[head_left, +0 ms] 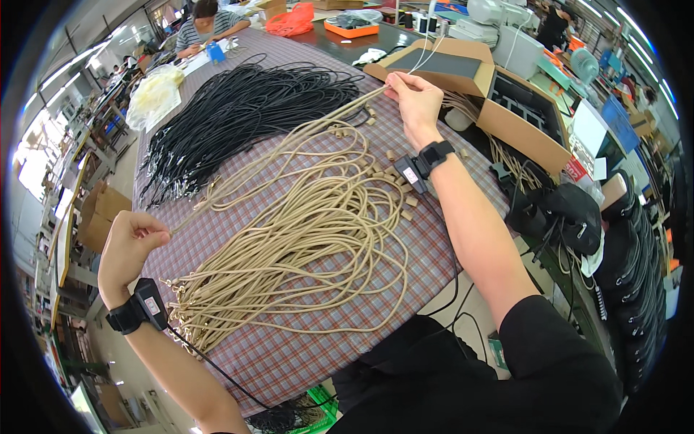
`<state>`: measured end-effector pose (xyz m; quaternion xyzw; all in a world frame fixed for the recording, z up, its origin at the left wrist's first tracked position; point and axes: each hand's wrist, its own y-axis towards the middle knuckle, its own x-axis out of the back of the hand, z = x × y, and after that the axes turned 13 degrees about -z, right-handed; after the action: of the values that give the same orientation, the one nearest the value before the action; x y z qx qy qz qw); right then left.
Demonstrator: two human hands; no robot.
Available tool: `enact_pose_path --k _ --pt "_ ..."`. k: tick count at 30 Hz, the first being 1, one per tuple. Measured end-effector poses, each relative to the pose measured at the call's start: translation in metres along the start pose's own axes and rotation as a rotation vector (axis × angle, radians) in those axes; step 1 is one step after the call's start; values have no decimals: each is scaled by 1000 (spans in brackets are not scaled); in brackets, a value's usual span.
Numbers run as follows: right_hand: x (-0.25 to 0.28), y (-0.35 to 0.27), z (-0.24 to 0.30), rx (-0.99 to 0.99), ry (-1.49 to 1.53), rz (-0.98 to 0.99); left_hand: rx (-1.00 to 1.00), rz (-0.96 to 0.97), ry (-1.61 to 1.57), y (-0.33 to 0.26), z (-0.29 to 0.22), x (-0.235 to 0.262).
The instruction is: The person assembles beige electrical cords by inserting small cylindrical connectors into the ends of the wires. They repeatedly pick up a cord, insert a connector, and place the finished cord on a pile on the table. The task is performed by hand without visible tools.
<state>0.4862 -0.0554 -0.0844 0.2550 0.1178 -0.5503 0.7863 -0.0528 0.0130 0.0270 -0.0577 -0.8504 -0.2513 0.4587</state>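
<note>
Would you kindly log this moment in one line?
left hand: pinching tan cord; right hand: likewise; tan pile, black bundle: on checked cloth

The left hand point(134, 246) and right hand point(415, 105) hold slender tan cord strands point(345, 111) above a plaid-cloth-covered table point(311, 358) bearing a looped tan cord bundle point(289, 242) and a heap of thin black cords point(238, 119).

The right hand's point(413, 105) fingers hide part of the tan cord point(340, 113) from me, and its end in the left hand's point(132, 244) pinch is too small to make out. The counter point(354, 351) covers much of the green crate point(327, 412); my lower edge crops the black shirt point(463, 398).
</note>
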Motion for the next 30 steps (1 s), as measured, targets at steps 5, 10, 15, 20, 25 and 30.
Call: enact_pose_path --k 5,10,15,20,25,30 --pt "8 15 -2 -140 230 -214 -137 -11 57 1 -2 -13" --pt "26 31 -4 -368 334 -153 -22 50 103 7 -11 -22" --pt "28 35 -8 -603 308 -191 -1 18 113 13 28 -29" --pt "27 35 -20 -697 383 -63 134 104 200 24 61 -46" --pt "21 19 -7 -657 348 -74 260 226 255 30 89 -57" --pt "12 14 -16 -485 152 0 214 187 456 33 119 -66"
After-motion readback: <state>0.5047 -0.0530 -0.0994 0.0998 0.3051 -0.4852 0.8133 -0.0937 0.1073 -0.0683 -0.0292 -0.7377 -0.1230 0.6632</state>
